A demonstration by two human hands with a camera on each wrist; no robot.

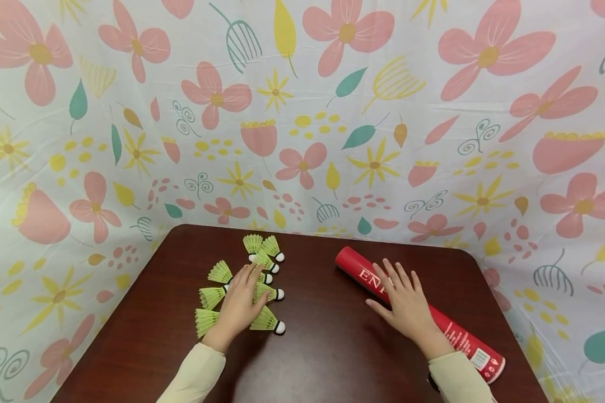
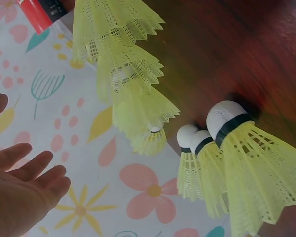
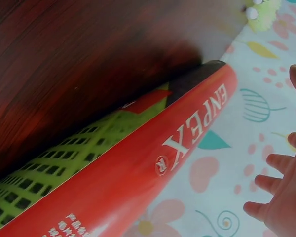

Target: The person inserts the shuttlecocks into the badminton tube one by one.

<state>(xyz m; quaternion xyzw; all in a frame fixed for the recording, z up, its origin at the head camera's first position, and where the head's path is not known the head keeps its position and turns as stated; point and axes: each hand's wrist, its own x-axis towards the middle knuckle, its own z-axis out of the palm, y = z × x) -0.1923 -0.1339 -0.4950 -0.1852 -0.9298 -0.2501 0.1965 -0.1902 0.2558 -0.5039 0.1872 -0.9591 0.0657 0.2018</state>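
My left hand (image 1: 239,305) hovers over two loose rows of yellow-green shuttlecocks on the left half of the table; its fingers are extended and grip nothing. One shuttlecock (image 1: 265,321) lies by the thumb side with its white cork to the right, and another (image 1: 206,321) lies on the other side of the hand. In the left wrist view, several shuttlecocks (image 2: 261,168) stand apart from the fingers (image 2: 32,165). Above a red ENPEX shuttlecock tube (image 1: 355,266) my right hand (image 1: 408,308) spreads its fingers, hiding part of the lettering. The tube lies on its side, slanting toward the front right.
The dark brown wooden table (image 1: 312,358) has rounded back corners. A white cloth (image 1: 302,140) printed with flowers hangs behind it and along both sides. Near the back edge, a few shuttlecocks (image 1: 252,243) lie close together.
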